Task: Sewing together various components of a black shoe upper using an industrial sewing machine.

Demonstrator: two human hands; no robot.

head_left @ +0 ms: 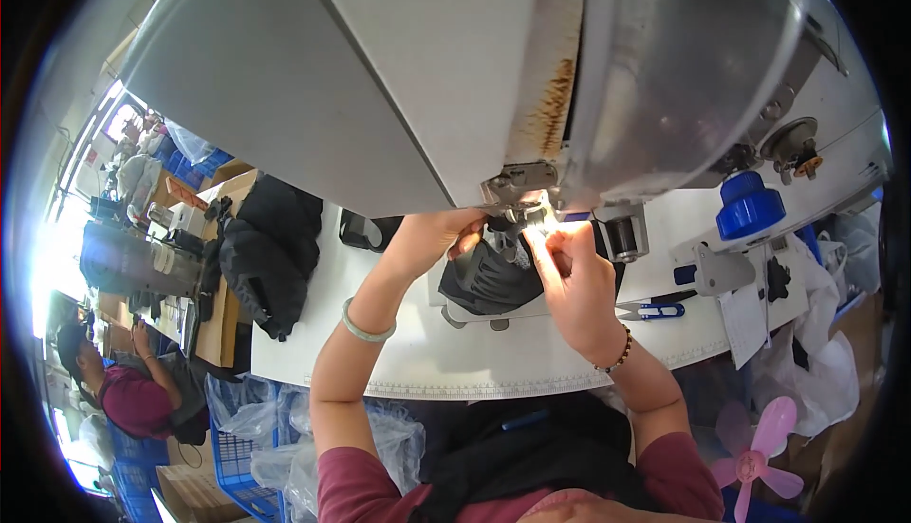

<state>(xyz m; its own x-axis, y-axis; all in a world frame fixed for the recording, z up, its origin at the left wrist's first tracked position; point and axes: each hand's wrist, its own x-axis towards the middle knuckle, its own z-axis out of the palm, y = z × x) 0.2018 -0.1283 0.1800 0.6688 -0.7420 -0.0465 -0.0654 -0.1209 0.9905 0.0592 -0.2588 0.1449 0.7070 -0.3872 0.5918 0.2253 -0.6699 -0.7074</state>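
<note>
A dark grey piece of fabric with lighter markings lies under the head of a sewing machine, below the lit needle area. My left hand, a pale bangle on its wrist, is closed with curled fingers at the fabric's upper left edge. My right hand, wearing a beaded bracelet, pinches close to the needle at the fabric's right side. Whatever sits between those fingertips is too small and bright to make out. The machine head hides part of the left hand's fingers.
Blue-handled thread snips lie on the white table right of my right hand. Black fabric pieces are piled at the left. A blue knob and pink fan are at right. Another person sits far left.
</note>
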